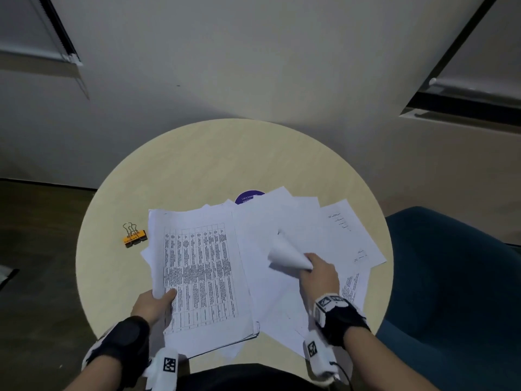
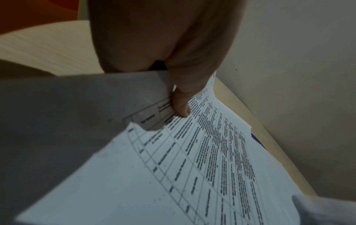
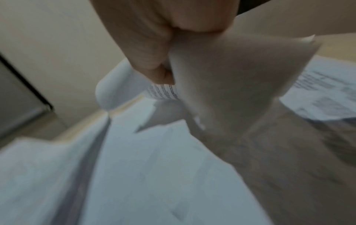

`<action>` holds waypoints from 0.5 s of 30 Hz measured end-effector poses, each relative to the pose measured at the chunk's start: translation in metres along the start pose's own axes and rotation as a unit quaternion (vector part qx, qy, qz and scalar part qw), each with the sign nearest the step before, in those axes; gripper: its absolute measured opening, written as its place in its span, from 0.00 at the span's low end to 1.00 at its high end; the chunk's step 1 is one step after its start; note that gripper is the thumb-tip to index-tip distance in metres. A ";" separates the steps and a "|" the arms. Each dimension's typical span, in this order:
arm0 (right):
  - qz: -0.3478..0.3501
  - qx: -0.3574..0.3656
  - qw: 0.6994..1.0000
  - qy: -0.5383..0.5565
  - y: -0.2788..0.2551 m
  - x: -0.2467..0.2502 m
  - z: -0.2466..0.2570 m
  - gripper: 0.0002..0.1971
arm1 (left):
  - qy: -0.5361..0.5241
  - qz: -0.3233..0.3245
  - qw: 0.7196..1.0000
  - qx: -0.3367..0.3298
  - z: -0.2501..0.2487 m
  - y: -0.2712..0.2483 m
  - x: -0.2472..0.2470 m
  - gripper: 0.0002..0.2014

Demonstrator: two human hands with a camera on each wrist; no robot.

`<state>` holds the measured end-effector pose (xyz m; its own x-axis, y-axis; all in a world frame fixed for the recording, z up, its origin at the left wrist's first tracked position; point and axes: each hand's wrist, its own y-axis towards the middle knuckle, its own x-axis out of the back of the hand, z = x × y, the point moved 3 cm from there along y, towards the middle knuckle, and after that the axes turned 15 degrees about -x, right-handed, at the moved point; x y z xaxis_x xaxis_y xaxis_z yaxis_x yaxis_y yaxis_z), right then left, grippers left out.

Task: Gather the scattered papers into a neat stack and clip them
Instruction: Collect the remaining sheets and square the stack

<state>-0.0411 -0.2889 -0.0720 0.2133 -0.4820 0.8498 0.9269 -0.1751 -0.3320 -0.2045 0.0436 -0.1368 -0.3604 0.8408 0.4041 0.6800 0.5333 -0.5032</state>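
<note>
White printed papers lie spread over the round table. My left hand grips the lower left edge of a stack of papers whose top sheet bears a printed grid; the thumb presses on that sheet. My right hand pinches a curled corner of a blank sheet and holds it up off the loose papers on the right; the sheet bends over the fingers. An orange binder clip lies on the table left of the stack, apart from both hands.
A purple round sticker shows from under the far papers. A blue chair stands at the table's right. A pale wall rises behind the table. Dark floor lies to the left.
</note>
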 end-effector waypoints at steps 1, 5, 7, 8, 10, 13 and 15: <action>0.014 0.005 0.996 0.089 -0.003 0.009 0.010 0.14 | -0.001 0.003 1.000 0.002 0.001 0.000 0.001 0.18; 0.251 0.038 0.893 0.371 -0.023 0.033 0.060 0.14 | -0.012 0.009 1.000 0.007 0.000 -0.001 0.002 0.18; 0.339 0.019 0.809 0.479 -0.028 0.038 0.075 0.16 | -0.032 0.009 0.999 0.011 0.000 -0.002 0.001 0.18; 0.349 0.006 0.785 0.512 -0.028 0.035 0.080 0.18 | -0.044 0.009 0.999 0.016 0.000 -0.004 0.000 0.17; 0.309 -0.033 0.805 0.506 -0.023 0.012 0.081 0.23 | -0.056 0.006 0.998 0.017 -0.002 -0.009 -0.006 0.18; 0.263 -0.101 0.851 0.442 -0.026 -0.039 0.073 0.38 | -0.045 -0.006 0.999 -0.001 -0.008 -0.020 -0.014 0.22; 0.269 -0.162 0.843 0.437 -0.031 -0.072 0.062 0.37 | -0.041 -0.012 0.999 -0.014 -0.012 -0.024 -0.016 0.22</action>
<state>-0.0662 -0.1956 -0.0976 0.1358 -0.9900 -0.0380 0.6052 0.1132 -0.7880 -0.2075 0.0166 -0.1218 -0.4276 0.8327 0.3519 0.6875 0.5523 -0.4715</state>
